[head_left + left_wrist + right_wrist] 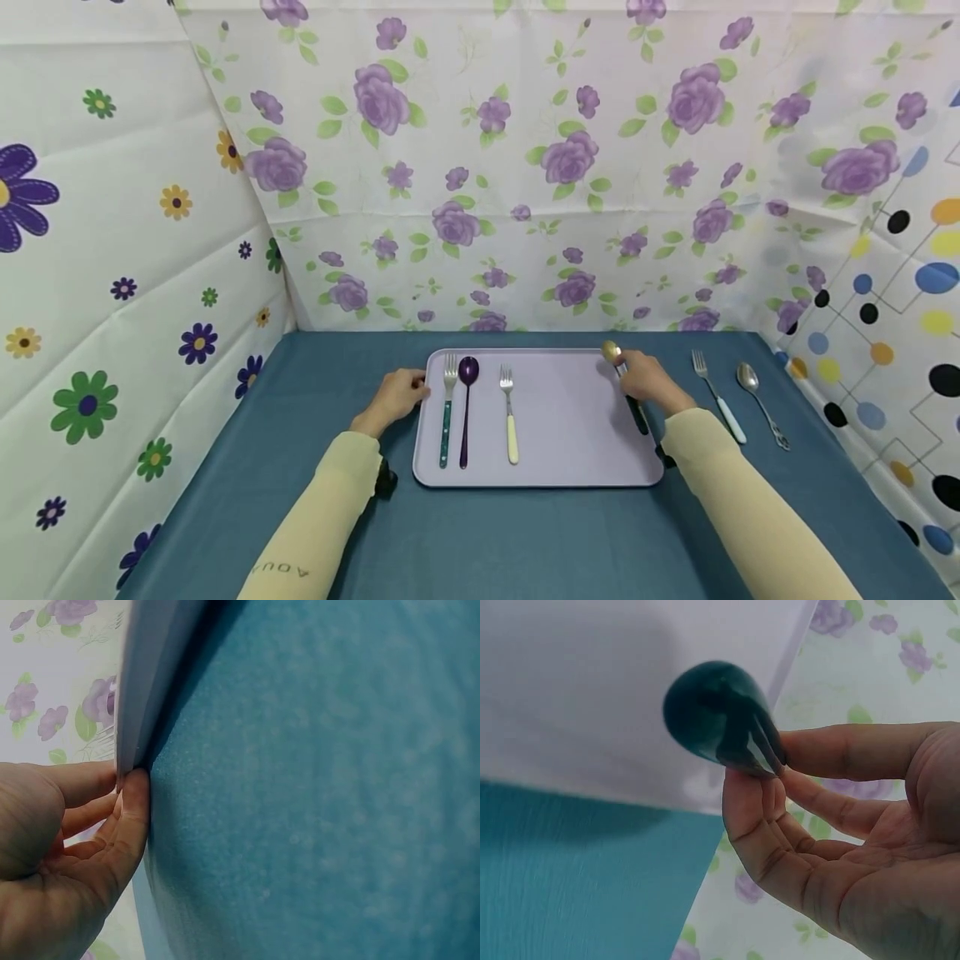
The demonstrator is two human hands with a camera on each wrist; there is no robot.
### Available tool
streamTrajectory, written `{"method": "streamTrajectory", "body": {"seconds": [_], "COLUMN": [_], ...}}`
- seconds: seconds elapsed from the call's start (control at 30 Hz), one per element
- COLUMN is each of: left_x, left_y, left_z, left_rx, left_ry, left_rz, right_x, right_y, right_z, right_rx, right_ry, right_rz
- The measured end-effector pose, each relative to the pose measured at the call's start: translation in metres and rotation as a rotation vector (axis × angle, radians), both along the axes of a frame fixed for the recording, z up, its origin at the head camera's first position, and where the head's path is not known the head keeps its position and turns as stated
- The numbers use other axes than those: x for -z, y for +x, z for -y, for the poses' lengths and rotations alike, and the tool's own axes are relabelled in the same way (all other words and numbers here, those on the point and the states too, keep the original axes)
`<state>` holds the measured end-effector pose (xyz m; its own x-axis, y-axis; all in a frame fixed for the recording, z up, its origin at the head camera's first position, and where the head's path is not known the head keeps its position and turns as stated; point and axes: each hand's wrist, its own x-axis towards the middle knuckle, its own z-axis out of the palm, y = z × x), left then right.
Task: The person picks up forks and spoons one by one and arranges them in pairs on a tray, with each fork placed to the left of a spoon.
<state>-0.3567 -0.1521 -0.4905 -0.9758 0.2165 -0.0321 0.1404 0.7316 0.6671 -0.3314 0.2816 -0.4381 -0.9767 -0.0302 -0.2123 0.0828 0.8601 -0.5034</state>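
Note:
A pale lilac tray (566, 425) lies on the table. My left hand (396, 397) pinches its left rim between thumb and fingers, seen close up in the left wrist view. Over the tray's right side, my right hand (649, 380) pinches a spoon (638, 415) with a gold-coloured bowl and a dark green handle. The handle's rounded end (709, 712) faces the camera in the right wrist view. On the left half of the tray rest a green-handled fork (446, 425), a dark purple spoon (466, 408) and a small cream-handled fork (512, 429).
To the right of the tray, a fork with a pale handle (727, 412) and a silver spoon with an ornate handle (761, 400) lie on the blue tablecloth (525, 542). Patterned cloth walls (517, 167) stand behind and on both sides.

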Motion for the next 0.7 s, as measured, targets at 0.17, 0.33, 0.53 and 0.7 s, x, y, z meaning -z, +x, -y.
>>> {"method": "streamTrajectory", "body": {"seconds": [0.17, 0.33, 0.53, 0.7], "left_x": [0.001, 0.000, 0.001, 0.002], "left_y": [0.000, 0.001, 0.001, 0.001], "left_z": [-0.001, -0.001, 0.000, 0.002], "left_rx": [-0.006, -0.001, 0.007, 0.013], "left_ry": [0.000, -0.001, -0.001, -0.001], "left_rz": [0.001, -0.006, -0.014, -0.017], "right_x": [0.003, 0.004, 0.003, 0.005], "right_y": [-0.001, -0.001, -0.001, -0.001], "right_z": [0.008, 0.017, 0.031, 0.047], "right_rx": [-0.001, -0.002, -0.018, -0.051], "right_ry": [0.005, 0.002, 0.006, 0.008], "right_rz": [0.005, 0.013, 0.000, -0.051]}}
